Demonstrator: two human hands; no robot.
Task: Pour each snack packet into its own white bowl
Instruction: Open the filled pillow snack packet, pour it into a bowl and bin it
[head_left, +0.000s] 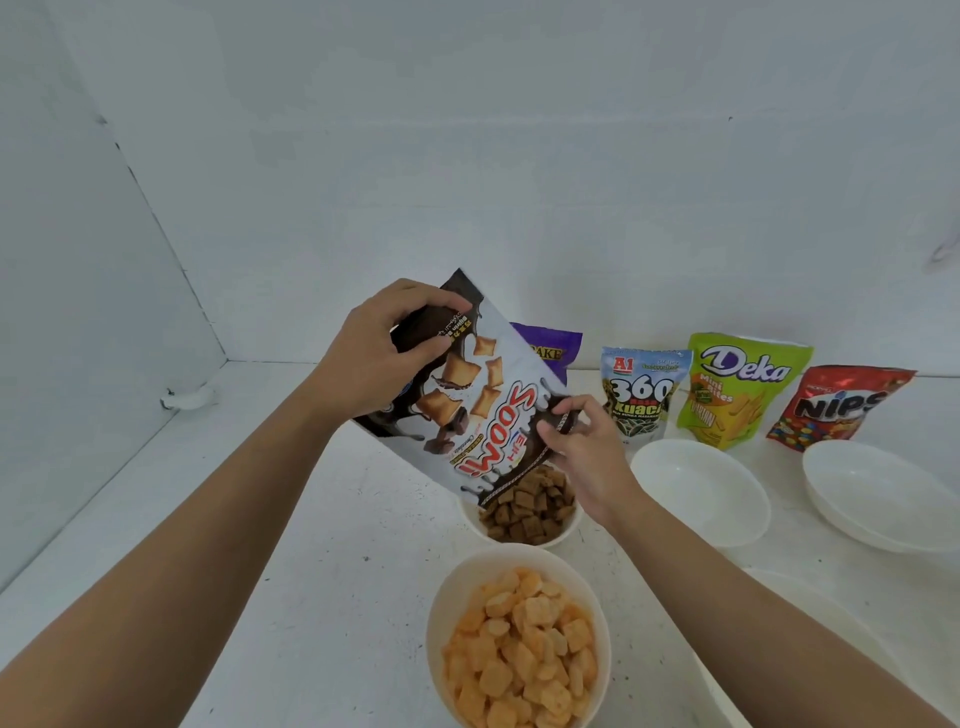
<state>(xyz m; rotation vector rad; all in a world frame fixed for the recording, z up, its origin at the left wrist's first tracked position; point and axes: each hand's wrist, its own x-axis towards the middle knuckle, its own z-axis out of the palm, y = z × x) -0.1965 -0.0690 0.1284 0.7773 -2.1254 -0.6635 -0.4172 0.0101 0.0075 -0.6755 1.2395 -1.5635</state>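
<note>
Soom packet (483, 415) upended, mouth low over brown-filled bowl (566, 532) so pieces drop in. Left hand (374, 348) grips raised base for tilt; right hand (582, 452) fingers (553, 434) pinch mouth corner, steering.

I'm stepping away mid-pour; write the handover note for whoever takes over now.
Left hand grips the upturned base of the brown-and-white Soomi foil packet; right hand pinches its mouth corner, over the round white bowl of brown pillow snacks.
Done: nearest white bowl holds orange crackers.
Left: finish this pour; then purple packet, blue-topped 360 Kuaci packet, green Deka packet, red Nips packet, standing at the back; two empty white bowls wait in front.
</note>
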